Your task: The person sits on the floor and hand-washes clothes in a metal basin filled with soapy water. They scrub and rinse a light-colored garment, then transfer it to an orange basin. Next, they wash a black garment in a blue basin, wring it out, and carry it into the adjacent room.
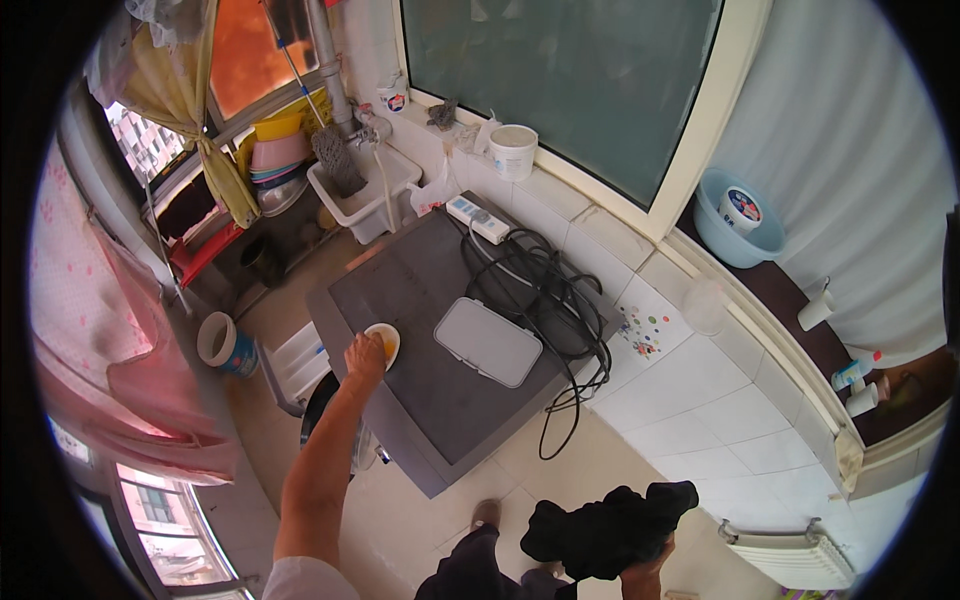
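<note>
My left hand (365,355) is at a small white dish (392,335) on the left edge of the grey washing machine top (405,277). Its fingers reach into the dish, beside something yellow-orange, possibly a bar of soap; whether they grip it cannot be told. Low in the view, my right hand (651,568) holds a bunched black cloth item (611,531) in front of my legs, with most of the fingers hidden by the fabric. On the machine top, a grey rectangular lid or case (487,341) lies near the middle.
A white power strip (478,217) and coiled black cable (551,292) lie along the machine's wall side. Beyond stand a white sink (364,191) holding a grey mop head (337,161) and stacked basins (277,154). A bucket (226,345) is on the left; a white tub (513,152) sits on the ledge.
</note>
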Demonstrator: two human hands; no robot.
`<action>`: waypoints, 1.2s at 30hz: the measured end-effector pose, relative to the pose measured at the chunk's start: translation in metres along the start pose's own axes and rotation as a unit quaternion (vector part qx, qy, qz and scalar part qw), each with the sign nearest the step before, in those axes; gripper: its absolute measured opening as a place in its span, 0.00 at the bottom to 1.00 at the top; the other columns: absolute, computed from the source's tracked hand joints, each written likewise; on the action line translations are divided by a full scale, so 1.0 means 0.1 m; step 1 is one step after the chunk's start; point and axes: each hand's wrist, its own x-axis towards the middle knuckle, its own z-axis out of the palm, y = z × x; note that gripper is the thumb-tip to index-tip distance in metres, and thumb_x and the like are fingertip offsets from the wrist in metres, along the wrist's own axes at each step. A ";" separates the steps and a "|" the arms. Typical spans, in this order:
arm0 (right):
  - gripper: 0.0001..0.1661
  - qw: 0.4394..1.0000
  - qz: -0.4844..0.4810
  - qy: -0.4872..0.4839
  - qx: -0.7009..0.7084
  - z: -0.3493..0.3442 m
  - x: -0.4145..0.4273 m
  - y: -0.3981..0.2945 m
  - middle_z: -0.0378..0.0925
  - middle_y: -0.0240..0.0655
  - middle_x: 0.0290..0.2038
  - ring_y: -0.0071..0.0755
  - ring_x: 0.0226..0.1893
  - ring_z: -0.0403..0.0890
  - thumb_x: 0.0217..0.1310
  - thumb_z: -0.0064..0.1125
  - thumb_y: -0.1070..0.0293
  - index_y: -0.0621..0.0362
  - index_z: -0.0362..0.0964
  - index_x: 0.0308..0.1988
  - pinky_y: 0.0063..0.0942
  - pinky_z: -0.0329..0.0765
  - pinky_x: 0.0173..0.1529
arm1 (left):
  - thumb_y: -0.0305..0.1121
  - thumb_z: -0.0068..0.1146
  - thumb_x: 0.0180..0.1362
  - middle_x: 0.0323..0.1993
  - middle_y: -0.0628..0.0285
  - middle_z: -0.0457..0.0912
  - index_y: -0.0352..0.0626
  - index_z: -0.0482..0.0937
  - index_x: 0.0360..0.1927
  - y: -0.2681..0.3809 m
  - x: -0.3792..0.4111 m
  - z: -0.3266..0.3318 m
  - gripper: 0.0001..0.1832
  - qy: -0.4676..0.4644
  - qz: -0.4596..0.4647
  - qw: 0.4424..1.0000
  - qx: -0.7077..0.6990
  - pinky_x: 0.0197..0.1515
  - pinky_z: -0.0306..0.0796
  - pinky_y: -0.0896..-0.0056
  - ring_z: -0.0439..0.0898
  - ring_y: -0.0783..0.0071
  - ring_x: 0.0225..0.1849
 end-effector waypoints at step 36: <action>0.46 0.999 -0.019 0.011 0.042 -0.06 -0.39 -0.05 0.75 0.44 0.60 0.51 0.62 0.74 0.59 0.49 0.34 0.54 0.65 0.67 0.50 0.68 0.69 | 0.24 0.56 0.59 0.48 0.48 0.80 0.40 0.80 0.46 0.15 0.05 0.18 0.12 0.052 0.037 0.997 -0.049 0.49 0.79 0.58 0.83 0.52 0.50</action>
